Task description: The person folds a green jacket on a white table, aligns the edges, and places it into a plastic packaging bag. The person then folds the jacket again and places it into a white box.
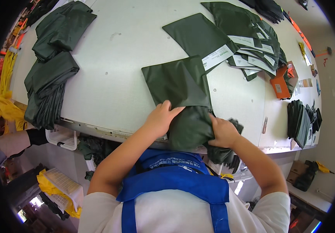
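A dark green flat pouch (179,79) lies on the white table near its front edge. A folded green sheet of the same coated fabric (191,130) meets its near end and hangs over the edge; whether it sits inside the pouch I cannot tell. My left hand (163,116) grips the pouch's near left edge, thumb toward the middle. On the opposite side my right hand (225,133) is closed on the edge of the folded fabric, its fingertips partly hidden. Just beyond, another green pouch (198,35) with a white label lies flat.
Labelled green pouches form a fanned pile (249,42) at the far right. An orange box (281,86) and a stack of dark pouches (297,122) stand along the right side. Folded green fabric bundles (54,66) lie at the left. A white basket (61,138) sits below the table edge.
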The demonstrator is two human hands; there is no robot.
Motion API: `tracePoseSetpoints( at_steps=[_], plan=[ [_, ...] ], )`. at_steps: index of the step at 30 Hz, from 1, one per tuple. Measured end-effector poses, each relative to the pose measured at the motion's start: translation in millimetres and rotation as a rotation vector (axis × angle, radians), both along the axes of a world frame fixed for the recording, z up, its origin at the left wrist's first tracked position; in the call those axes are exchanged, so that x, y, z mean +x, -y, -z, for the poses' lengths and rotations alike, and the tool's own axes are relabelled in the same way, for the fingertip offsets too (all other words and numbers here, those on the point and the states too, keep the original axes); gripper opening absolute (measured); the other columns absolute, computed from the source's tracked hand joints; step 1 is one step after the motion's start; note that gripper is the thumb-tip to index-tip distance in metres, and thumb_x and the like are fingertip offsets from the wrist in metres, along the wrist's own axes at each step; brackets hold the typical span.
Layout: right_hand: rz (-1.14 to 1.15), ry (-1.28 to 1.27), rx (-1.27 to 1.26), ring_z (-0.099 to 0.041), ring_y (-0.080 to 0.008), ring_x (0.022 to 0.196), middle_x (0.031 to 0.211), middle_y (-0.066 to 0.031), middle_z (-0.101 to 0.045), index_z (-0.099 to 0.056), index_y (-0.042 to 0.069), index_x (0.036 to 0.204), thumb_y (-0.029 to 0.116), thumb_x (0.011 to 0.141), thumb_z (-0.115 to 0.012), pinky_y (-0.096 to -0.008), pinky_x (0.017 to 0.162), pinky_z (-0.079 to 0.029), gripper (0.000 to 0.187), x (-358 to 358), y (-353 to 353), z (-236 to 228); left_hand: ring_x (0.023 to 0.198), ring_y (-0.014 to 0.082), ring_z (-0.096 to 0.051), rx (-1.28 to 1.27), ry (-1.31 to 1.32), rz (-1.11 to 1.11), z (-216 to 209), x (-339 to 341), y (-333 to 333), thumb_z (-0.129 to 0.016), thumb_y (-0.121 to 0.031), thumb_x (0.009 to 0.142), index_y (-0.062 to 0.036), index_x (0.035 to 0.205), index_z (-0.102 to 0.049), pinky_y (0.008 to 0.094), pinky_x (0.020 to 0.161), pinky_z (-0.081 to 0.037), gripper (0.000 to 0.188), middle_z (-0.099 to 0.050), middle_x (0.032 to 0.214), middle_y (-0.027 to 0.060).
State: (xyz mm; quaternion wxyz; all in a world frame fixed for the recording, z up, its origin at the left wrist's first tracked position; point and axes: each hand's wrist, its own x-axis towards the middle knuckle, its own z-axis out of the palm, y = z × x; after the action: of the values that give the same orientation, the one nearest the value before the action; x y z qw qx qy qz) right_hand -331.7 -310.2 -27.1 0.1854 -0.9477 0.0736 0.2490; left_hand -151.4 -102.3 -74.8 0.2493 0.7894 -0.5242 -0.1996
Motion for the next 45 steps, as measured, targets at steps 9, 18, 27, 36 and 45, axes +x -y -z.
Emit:
tracePoseSetpoints(
  at_steps=[9, 18, 27, 36, 45],
  plan=[
    [0.654, 0.007, -0.010, -0.063, -0.0404, 0.093, 0.101, -0.0274, -0.064, -0.024, -0.009, 0.140, 0.037, 0.062, -0.075, -0.0439, 0.081, -0.051, 0.103, 6.7, -23.0, 8.5, 0.076, 0.0300, -0.054, -0.465, 0.104, 0.000, -25.8, -62.4, 19.8, -0.057, -0.001, 0.077, -0.0029, 0.107, -0.055, 0.0389, 0.068, -0.047, 0.030, -0.051, 0.081, 0.0118],
    [1.073, 0.384, 0.940, -0.059, -0.0252, 0.100, 0.110, -0.0161, -0.062, -0.046, -0.007, 0.123, 0.014, 0.059, -0.077, -0.0332, 0.089, -0.045, 0.075, 15.1, -5.8, 24.3, 0.122, 0.0394, -0.043, -0.558, -0.007, -0.124, 29.2, -8.2, -5.4, -0.069, -0.002, 0.068, -0.0068, 0.141, -0.033, 0.0476, 0.099, -0.038, 0.082, -0.042, 0.137, 0.0230],
    [1.075, 0.616, 0.848, -0.058, -0.0215, 0.101, 0.118, -0.0114, -0.059, -0.051, -0.003, 0.125, 0.008, 0.079, -0.067, -0.0321, 0.087, -0.047, 0.050, 18.7, 24.0, 71.7, 0.085, 0.0341, -0.065, -0.663, 0.012, -0.209, -3.5, -18.9, 33.0, -0.056, 0.002, 0.080, -0.0058, 0.139, -0.043, 0.0385, 0.072, -0.052, 0.061, -0.066, 0.102, 0.0186],
    [1.306, 0.854, 1.773, -0.059, -0.0251, 0.097, 0.113, -0.0100, -0.059, -0.050, 0.006, 0.126, 0.031, 0.094, -0.058, -0.0382, 0.085, -0.052, 0.041, 36.5, 16.4, 29.5, 0.092, 0.0327, -0.065, -0.662, -0.332, -0.318, 5.4, -43.7, 41.3, -0.062, 0.006, 0.078, -0.0129, 0.142, -0.037, 0.0359, 0.078, -0.052, 0.071, -0.065, 0.104, 0.0195],
    [1.097, 0.884, 1.683, -0.058, -0.0224, 0.098, 0.114, -0.0077, -0.058, -0.050, 0.008, 0.126, 0.025, 0.094, -0.058, -0.0364, 0.086, -0.051, 0.037, 23.8, 6.4, 23.2, 0.096, 0.0183, -0.062, -0.688, -0.822, -0.418, 41.8, -39.0, 68.5, -0.064, -0.001, 0.084, -0.0075, 0.128, -0.047, 0.0292, 0.084, -0.048, 0.047, -0.065, 0.105, 0.0115]
  ],
)
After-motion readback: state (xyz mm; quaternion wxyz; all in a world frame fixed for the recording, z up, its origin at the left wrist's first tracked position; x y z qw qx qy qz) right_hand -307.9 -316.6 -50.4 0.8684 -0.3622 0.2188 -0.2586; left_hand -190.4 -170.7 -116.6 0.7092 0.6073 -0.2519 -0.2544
